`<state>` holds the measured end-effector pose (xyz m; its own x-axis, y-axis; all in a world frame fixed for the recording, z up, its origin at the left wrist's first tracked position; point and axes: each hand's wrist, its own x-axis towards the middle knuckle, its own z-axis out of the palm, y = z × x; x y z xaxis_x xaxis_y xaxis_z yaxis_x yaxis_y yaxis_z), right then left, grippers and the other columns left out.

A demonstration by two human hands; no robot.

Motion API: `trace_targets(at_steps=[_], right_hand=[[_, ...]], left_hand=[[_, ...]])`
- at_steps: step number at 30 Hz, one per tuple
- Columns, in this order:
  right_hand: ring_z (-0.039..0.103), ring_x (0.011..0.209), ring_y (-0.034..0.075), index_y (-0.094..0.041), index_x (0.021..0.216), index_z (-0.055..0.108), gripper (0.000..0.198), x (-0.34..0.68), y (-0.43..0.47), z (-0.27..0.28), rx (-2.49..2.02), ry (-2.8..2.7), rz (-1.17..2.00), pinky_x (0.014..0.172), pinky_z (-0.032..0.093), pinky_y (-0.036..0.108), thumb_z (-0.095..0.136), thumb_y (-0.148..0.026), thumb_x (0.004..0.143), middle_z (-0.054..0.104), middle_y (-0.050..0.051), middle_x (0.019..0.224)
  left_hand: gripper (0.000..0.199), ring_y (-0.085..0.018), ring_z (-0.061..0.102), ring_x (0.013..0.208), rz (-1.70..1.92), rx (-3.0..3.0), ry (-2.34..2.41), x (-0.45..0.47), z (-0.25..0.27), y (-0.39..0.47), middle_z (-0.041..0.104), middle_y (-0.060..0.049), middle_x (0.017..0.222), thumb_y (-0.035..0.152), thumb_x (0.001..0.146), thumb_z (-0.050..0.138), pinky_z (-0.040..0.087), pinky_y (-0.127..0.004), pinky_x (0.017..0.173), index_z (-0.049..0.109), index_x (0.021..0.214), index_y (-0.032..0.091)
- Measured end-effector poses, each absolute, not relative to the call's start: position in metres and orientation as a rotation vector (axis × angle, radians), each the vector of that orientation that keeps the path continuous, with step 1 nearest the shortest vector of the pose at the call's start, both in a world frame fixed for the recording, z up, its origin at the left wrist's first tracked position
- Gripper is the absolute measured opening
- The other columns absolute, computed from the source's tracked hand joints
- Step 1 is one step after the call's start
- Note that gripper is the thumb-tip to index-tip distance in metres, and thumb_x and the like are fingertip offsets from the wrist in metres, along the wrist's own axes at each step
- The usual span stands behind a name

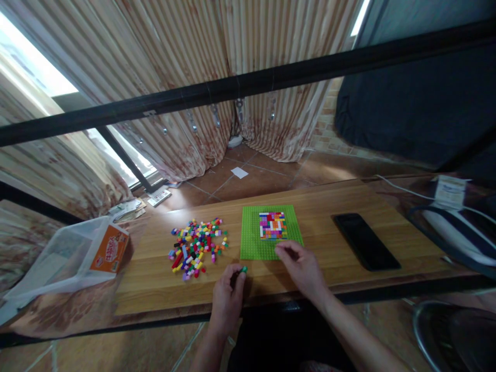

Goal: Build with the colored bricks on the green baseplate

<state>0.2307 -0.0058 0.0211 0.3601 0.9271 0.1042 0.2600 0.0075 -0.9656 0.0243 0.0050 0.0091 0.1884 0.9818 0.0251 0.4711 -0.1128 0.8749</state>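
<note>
A green toy brick (244, 269) is pinched between the thumb and index finger of my left hand (228, 290), just in front of the baseplate's near left corner. My right hand (303, 266) is over the near right part of the green studded baseplate (251, 248), its fingertips pressed together. Whatever those fingertips may hold is hidden or too small to make out. Right beyond them, a square block of multicoloured bricks (273, 226) sits on the baseplate. Loose bricks (198, 243) of many colours lie scattered on the wooden board to the left.
A black phone (366, 241) lies on the wooden board (151, 289) to the right. At far left stands a clear plastic bin (65, 258) with an orange label. A black metal bar (217, 89) crosses beyond the board, in front of striped curtains (186, 46).
</note>
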Motion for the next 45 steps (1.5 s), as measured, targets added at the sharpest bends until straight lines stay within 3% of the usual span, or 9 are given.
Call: trace_targets(at_steps=[3,10,27,31,40,45], right_hand=[[0.061,0.077,0.017,-0.022,0.092,0.068,0.02,0.194,-0.026,0.02,-1.467,-1.26,0.957,0.071,0.047,0.029,0.06,-0.037,0.082,0.068,0.002,0.083],[0.062,0.081,0.016,-0.021,0.083,0.069,0.013,0.177,-0.028,0.017,-1.435,-1.203,1.146,0.076,0.046,0.028,0.06,-0.031,0.081,0.069,0.001,0.084],[0.059,0.073,0.015,-0.022,0.073,0.068,0.018,0.183,-0.028,0.017,-1.379,-1.204,1.201,0.068,0.045,0.027,0.059,-0.035,0.081,0.067,0.0,0.073],[0.055,0.061,0.013,-0.021,0.072,0.068,0.021,0.187,-0.028,0.017,-1.35,-1.084,1.248,0.059,0.043,0.025,0.063,-0.04,0.077,0.062,-0.002,0.063],[0.057,0.059,0.016,-0.018,0.08,0.07,0.037,0.253,-0.003,0.01,-1.508,-0.742,0.848,0.059,0.048,0.03,0.07,-0.053,0.066,0.065,0.003,0.064],[0.061,0.066,0.018,-0.019,0.078,0.071,0.032,0.274,0.024,0.01,-1.587,-0.877,0.694,0.065,0.049,0.033,0.068,-0.049,0.068,0.07,0.005,0.073]], left_hand=[[0.019,-0.016,0.06,0.081,0.772,1.666,1.239,0.03,0.015,-0.001,0.065,-0.002,0.084,0.035,0.089,0.051,0.046,-0.027,0.075,0.062,0.09,0.019],[0.02,-0.015,0.057,0.077,0.72,1.641,1.129,0.028,0.021,-0.003,0.063,-0.002,0.081,0.036,0.088,0.054,0.046,-0.024,0.072,0.062,0.087,0.018],[0.019,-0.014,0.054,0.075,0.676,1.739,1.067,0.024,0.026,-0.002,0.059,-0.002,0.078,0.034,0.09,0.049,0.044,-0.024,0.071,0.06,0.085,0.019],[0.017,-0.013,0.054,0.074,0.679,1.758,1.047,0.024,0.027,-0.003,0.059,-0.001,0.077,0.031,0.09,0.049,0.042,-0.023,0.07,0.06,0.085,0.019],[0.02,-0.014,0.053,0.072,0.662,1.81,1.138,0.025,0.026,-0.002,0.057,-0.001,0.074,0.035,0.089,0.049,0.041,-0.023,0.066,0.057,0.079,0.019],[0.02,-0.014,0.054,0.073,0.66,1.816,1.145,0.024,0.025,-0.002,0.058,-0.001,0.076,0.036,0.089,0.049,0.042,-0.024,0.068,0.057,0.082,0.019]])
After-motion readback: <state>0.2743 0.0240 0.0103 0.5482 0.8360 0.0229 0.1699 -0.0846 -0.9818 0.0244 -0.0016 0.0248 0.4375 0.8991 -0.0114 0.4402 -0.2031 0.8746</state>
